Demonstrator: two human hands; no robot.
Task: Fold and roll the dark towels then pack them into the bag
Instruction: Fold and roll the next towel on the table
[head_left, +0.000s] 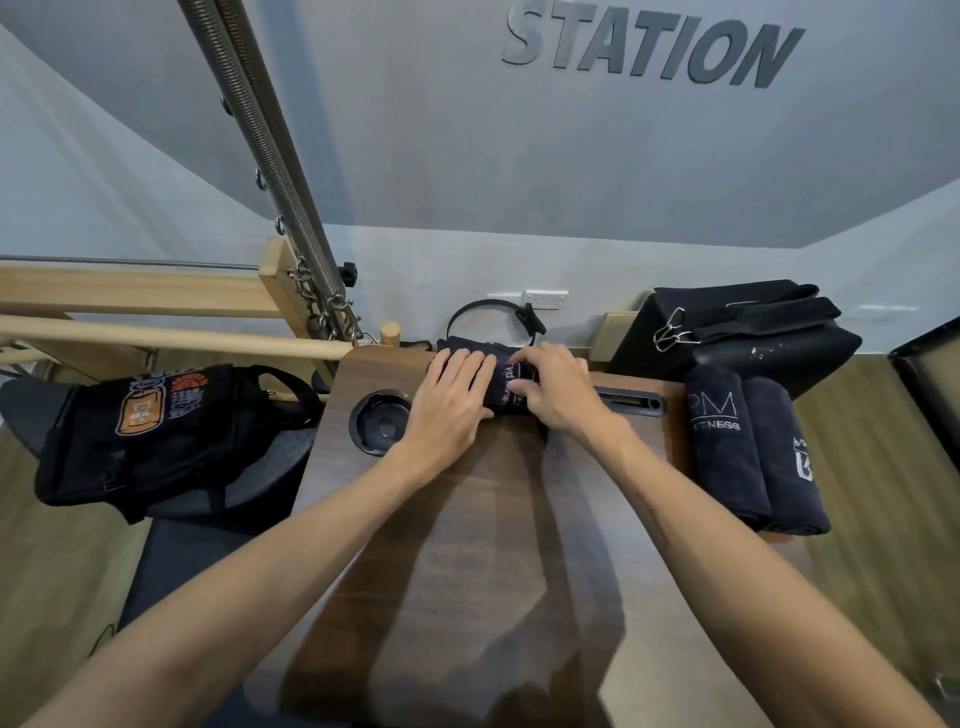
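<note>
A dark towel (503, 375) with white lettering lies rolled up at the far edge of the brown table (467, 545). My left hand (449, 397) rests flat on its left part with straight fingers. My right hand (553, 387) lies over its right part, fingers curled round the roll. Two more rolled dark towels (719, 441) (789, 457) lie side by side at the table's right edge. A black bag (156, 426) with an orange print sits to the left, off the table.
A round black cup holder (382, 422) is set into the table left of my hands, a black slot (631, 402) to the right. A black case (737, 332) with straps stands at the back right. A wooden frame with springs (291, 291) rises at left.
</note>
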